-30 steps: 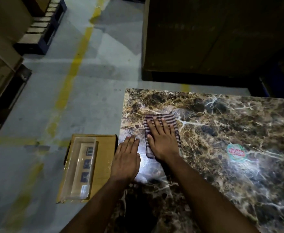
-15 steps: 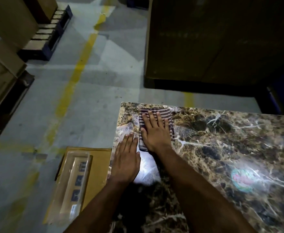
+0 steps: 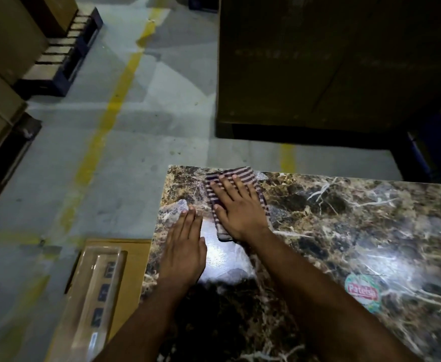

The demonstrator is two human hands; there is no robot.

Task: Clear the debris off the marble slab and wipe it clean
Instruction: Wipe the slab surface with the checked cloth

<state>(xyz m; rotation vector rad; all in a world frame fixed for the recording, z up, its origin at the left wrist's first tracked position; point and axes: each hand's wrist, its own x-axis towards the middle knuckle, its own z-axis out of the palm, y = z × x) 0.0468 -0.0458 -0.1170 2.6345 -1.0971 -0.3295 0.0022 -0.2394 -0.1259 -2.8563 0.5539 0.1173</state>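
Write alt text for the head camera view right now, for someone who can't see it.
A person's right hand presses a striped cloth flat at the far left corner of a brown marble slab, while the left hand rests flat beside it. A round sticker sits on the slab, and a clear plastic package lies on cardboard beside it.

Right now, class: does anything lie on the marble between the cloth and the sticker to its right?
Nothing visible does. The right hand presses the striped cloth flat at the slab's far left corner; bare marble runs from there to the sticker. The left hand rests on the other side.
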